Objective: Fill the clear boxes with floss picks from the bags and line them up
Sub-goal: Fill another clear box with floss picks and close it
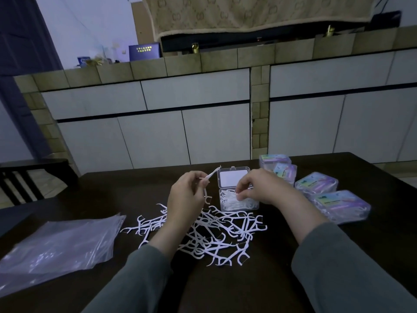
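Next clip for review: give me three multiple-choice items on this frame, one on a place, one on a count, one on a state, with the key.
1. Where do the empty plastic bags lie on the table?
A. left of the loose floss picks
B. behind the open box
C. on the closed boxes

2. How many closed labelled boxes stand at the right?
A. two
B. four
C. six

3. How is the clear box in front of the hands?
A. lid shut
B. lid up, picks inside
C. lid up, empty

Key: 1 A, the bags are at the left edge; 2 B, four lie in a row; 3 B, the lid stands up and the right hand reaches in while the left hand holds picks.
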Demonstrator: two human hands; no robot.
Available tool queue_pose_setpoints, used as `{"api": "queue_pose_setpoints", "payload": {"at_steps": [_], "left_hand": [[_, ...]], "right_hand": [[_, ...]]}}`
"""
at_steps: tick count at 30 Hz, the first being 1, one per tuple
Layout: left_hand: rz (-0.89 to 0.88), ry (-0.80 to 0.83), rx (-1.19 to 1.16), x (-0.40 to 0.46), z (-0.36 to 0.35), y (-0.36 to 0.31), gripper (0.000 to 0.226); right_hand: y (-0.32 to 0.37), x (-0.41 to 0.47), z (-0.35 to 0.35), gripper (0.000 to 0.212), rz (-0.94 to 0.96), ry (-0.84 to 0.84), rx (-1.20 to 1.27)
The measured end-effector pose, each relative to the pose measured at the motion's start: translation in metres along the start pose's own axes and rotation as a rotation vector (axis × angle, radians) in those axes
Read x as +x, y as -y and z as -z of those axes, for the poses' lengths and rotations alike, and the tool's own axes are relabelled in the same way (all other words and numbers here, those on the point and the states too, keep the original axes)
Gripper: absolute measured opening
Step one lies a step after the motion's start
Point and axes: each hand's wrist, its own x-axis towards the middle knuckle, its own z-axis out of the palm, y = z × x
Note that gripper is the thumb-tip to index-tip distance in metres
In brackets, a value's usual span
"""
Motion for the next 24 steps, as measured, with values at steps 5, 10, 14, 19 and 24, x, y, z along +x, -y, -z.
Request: {"api": "queue_pose_setpoints", "payload": {"at_steps": [5, 10, 14, 19, 24], "left_hand": [[0.001, -0.023, -0.079, 0.005, -0.004, -0.005, 0.009], [0.001, -0.083, -0.207, 0.007, -0.018, -0.023, 0.007], [-0.133, -0.02, -0.07, 0.008, -0.03, -0.035, 0.005], [-0.293, 0.1, 0.35, 0.015, -0.036, -0.044, 0.016], [-0.295, 0.218, 0.509, 0.016, -0.053, -0.042, 0.019]], "right_hand": [[-0.009, -0.005, 0.004, 0.023, -0.013, -0.091, 0.135], [-0.032, -0.016, 0.008, 0.071, -0.158, 0.032, 0.235], [-0.038, -0.016, -0.002, 0.092, -0.165, 0.077, 0.276], [-0.044, -0.014, -0.006, 0.089, -0.152, 0.076, 0.355], [-0.049, -0.013, -0.01, 0.084, -0.123, 0.031, 0.355]]}}
